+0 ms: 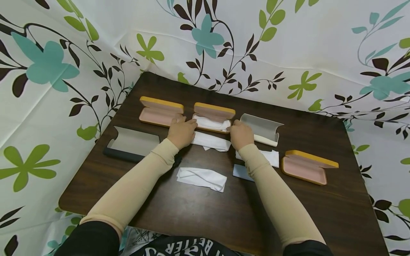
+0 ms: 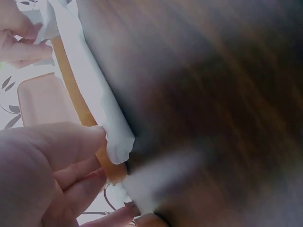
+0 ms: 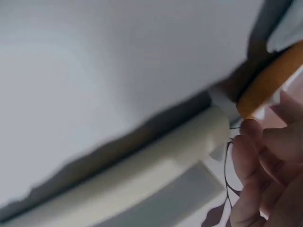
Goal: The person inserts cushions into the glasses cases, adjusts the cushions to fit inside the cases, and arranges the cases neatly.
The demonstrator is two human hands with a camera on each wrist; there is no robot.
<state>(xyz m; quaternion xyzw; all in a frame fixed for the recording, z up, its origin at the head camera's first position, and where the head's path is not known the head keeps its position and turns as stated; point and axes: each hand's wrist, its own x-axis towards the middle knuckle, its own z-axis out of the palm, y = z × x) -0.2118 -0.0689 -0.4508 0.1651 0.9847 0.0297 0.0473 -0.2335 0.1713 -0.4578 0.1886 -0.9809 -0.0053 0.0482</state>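
An open yellow eyeglass case point(image 1: 214, 109) with a pink lining stands at the back middle of the table, a folded white cloth point(image 1: 209, 123) lying in its base. My left hand point(image 1: 182, 131) is at its left end; in the left wrist view the thumb point(image 2: 85, 137) rests by the orange front edge with fingers curled below. At the opposite end, my right hand point(image 1: 241, 134) holds the right corner, its fingers point(image 3: 246, 151) bent close round the orange rim. Directly in front of the case lies another folded white cloth point(image 1: 213, 141).
Yellow cases stand open at left point(image 1: 157, 115) and right point(image 1: 304, 170). A dark case point(image 1: 131, 142) and a cream case point(image 1: 262, 128) are also open. Nearer me lie a white cloth point(image 1: 201, 177), another white cloth point(image 1: 272, 157) and a blue-grey cloth point(image 1: 241, 172). Patterned curtain point(image 1: 224, 64) borders the table.
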